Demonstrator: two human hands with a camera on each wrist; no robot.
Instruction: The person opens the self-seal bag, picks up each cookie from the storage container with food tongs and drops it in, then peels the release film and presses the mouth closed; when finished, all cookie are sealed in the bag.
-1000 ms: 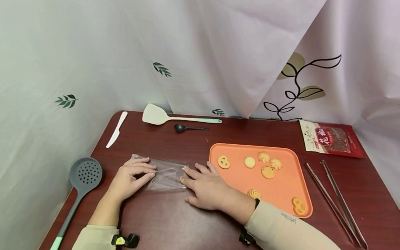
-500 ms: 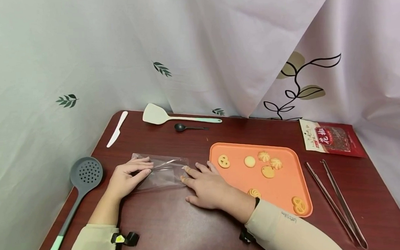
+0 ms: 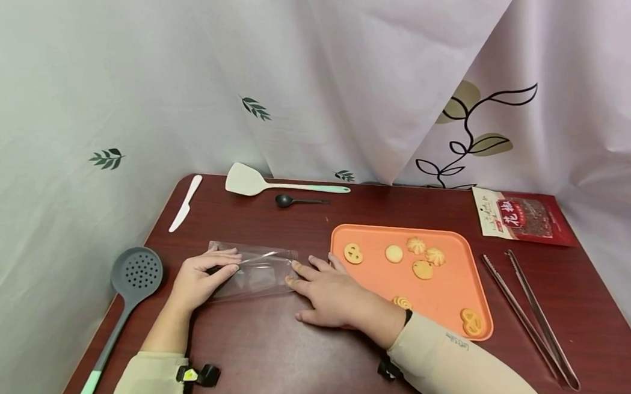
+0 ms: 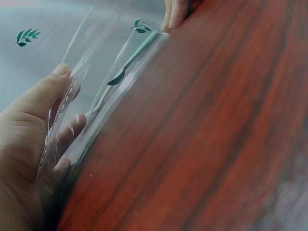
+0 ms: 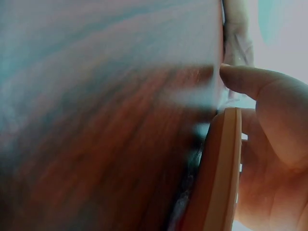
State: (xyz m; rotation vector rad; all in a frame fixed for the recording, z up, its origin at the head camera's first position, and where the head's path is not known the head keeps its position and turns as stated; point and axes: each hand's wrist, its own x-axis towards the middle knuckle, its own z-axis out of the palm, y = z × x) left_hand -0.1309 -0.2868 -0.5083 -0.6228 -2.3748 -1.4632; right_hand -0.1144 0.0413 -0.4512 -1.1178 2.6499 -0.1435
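Note:
A clear plastic bag lies on the table between the two hands. The left hand pinches its left end between thumb and forefinger. In the left wrist view the bag's upper film stands raised at the thumb, and other fingers show through the plastic. The right hand lies spread and palm down, two fingertips pressing the bag's right end. Beside and partly beneath that hand is the orange tray. In the right wrist view, the tray's edge stands close to the right hand.
Several cookies sit on the tray. Metal tongs and a red spice packet lie at the right. A white spatula, small black spoon and white knife lie at the back; a grey skimmer lies left.
The left hand has drawn slightly left with the bag's end, and the film between the hands has become smoother and tauter. The right hand has barely moved.

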